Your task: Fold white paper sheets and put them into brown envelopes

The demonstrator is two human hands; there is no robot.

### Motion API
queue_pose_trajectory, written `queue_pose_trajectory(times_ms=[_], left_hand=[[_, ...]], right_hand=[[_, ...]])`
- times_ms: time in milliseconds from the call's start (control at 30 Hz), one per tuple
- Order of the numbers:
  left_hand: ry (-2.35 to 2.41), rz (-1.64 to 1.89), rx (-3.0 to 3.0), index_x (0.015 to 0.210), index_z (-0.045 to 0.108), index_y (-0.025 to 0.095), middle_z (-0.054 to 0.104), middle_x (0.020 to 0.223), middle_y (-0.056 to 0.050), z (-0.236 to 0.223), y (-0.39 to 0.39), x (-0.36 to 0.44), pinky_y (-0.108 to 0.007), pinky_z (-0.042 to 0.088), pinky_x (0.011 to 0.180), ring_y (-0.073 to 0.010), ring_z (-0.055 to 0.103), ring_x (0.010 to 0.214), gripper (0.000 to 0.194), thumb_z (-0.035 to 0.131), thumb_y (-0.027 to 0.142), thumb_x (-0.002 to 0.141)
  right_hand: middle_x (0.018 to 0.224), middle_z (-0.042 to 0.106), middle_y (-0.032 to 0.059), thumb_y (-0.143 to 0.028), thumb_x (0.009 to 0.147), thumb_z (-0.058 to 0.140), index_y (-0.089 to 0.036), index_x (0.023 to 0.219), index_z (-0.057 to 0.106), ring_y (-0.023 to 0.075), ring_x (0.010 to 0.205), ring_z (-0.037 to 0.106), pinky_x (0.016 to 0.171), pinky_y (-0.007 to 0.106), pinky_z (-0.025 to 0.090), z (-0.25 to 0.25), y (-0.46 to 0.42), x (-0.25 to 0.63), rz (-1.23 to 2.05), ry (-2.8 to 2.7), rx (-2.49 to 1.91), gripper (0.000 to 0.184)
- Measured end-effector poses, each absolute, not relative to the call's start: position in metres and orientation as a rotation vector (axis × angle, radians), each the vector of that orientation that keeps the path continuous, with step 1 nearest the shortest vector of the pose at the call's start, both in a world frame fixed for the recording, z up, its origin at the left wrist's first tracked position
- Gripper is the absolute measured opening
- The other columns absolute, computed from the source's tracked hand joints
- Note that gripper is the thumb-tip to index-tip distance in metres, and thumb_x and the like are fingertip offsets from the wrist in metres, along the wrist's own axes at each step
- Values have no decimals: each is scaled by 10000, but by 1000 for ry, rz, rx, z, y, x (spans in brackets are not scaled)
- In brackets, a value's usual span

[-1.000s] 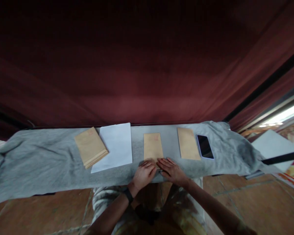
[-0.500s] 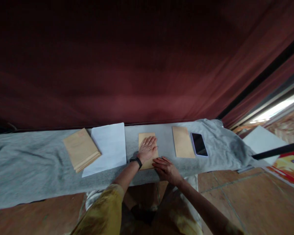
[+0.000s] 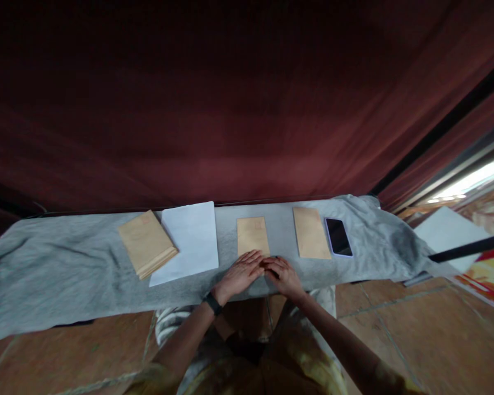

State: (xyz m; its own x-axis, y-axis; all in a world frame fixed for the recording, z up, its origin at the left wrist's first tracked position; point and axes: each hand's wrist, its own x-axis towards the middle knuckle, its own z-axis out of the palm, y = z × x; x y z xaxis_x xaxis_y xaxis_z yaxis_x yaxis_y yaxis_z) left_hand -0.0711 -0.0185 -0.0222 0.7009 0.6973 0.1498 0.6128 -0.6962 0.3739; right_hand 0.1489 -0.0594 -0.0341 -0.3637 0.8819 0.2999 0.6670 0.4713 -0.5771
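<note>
A brown paper envelope [image 3: 253,233] lies flat in front of me, with a small reddish print in its far right corner. My left hand [image 3: 242,271] rests across its near end, fingers stretched out and flat. My right hand [image 3: 284,277] is at the near right corner, its fingers slightly bent, their tips meeting the left fingertips. Both hands cover the envelope's near edge. To the right lies another brown envelope [image 3: 312,233]. On the left, a stack of brown envelopes [image 3: 147,241] partly overlaps white paper sheets [image 3: 193,238].
A phone [image 3: 338,237] with a dark screen lies right of the second envelope. Grey cloth [image 3: 78,263] covers the long narrow surface. Behind it hangs a dark red curtain [image 3: 230,137]. A dark pole [image 3: 469,248] and a red-yellow printed box or sheet [image 3: 489,280] are at the right.
My left hand has slid from the middle of the envelope towards me, down to its near end, uncovering the print. My right hand's fingers have come up against the left. The view has shifted slightly.
</note>
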Motion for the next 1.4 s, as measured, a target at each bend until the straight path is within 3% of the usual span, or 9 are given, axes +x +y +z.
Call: queue_pose_trajectory(times_ms=[200, 333, 433, 600, 767, 967, 1100, 1267, 1400], left_hand=[[1287, 617, 2605, 1446, 509, 191, 558, 1496, -101, -27, -53, -76, -434, 433, 1166, -198, 510, 1394, 461, 418, 157, 995], [1368, 637, 2585, 1401, 549, 191, 604, 1446, -104, -28, -57, -68, -447, 460, 1143, -223, 544, 1361, 470, 439, 104, 952], [1395, 626, 2573, 1416, 537, 185, 598, 1449, -120, -27, -56, -66, -456, 453, 1149, -241, 529, 1377, 504, 449, 80, 931], [1451, 651, 2535, 1447, 504, 172, 571, 1477, -129, -26, -63, -63, -450, 440, 1166, -247, 513, 1394, 503, 439, 106, 952], [1412, 653, 2574, 1527, 398, 163, 487, 1554, -123, -30, -89, -55, -478, 364, 1219, -235, 422, 1462, 507, 385, 214, 1023], [1466, 495, 2615, 1580, 295, 121, 387, 1612, -148, -26, -107, -58, -485, 329, 1235, -262, 314, 1519, 629, 439, 384, 1028], [1523, 393, 2669, 1590, 281, 123, 378, 1618, -142, -20, -108, -58, -470, 305, 1244, -256, 296, 1526, 669, 426, 453, 1025], [1729, 394, 2632, 1586, 272, 65, 357, 1617, -189, -24, -114, -64, -470, 304, 1235, -284, 301, 1522, 677, 411, 410, 1020], [1854, 468, 2518, 1535, 384, 69, 436, 1570, -202, -27, -116, -73, -486, 360, 1192, -303, 381, 1483, 586, 406, 334, 1012]], right_hand=[[1259, 707, 59, -216, 1002, 477, -265, 1176, 680, 209, 1215, 634, 1129, 504, 452, -31, -65, 143, 402, -2123, -1311, 272], [1377, 645, 92, -180, 999, 425, -246, 1337, 617, 243, 1332, 554, 1176, 561, 401, -36, -88, 128, 268, -2116, -1334, 395], [1470, 579, 99, -222, 1012, 430, -212, 1460, 521, 252, 1395, 498, 1210, 543, 366, -40, -110, 114, 239, -2213, -1314, 457], [1526, 522, 108, -262, 1022, 441, -192, 1522, 448, 262, 1421, 474, 1223, 531, 341, -42, -125, 103, 196, -2226, -1440, 505], [1504, 543, 129, -222, 984, 455, -157, 1495, 488, 278, 1427, 464, 1237, 541, 308, -48, -127, 100, 180, -2204, -1502, 517], [1584, 443, 91, -222, 988, 438, -186, 1587, 327, 265, 1460, 415, 1252, 534, 253, -40, -131, 105, 154, -2216, -1556, 610], [1564, 476, 75, -224, 1005, 442, -201, 1569, 365, 236, 1430, 457, 1252, 481, 253, -31, -131, 116, 74, -2192, -1610, 570], [1539, 510, 52, -259, 1035, 428, -226, 1550, 406, 230, 1405, 489, 1250, 464, 247, -30, -132, 115, 19, -2153, -1644, 517], [1535, 515, 62, -290, 1038, 427, -221, 1556, 399, 260, 1401, 491, 1238, 496, 256, -32, -133, 107, 24, -2084, -1667, 523]])
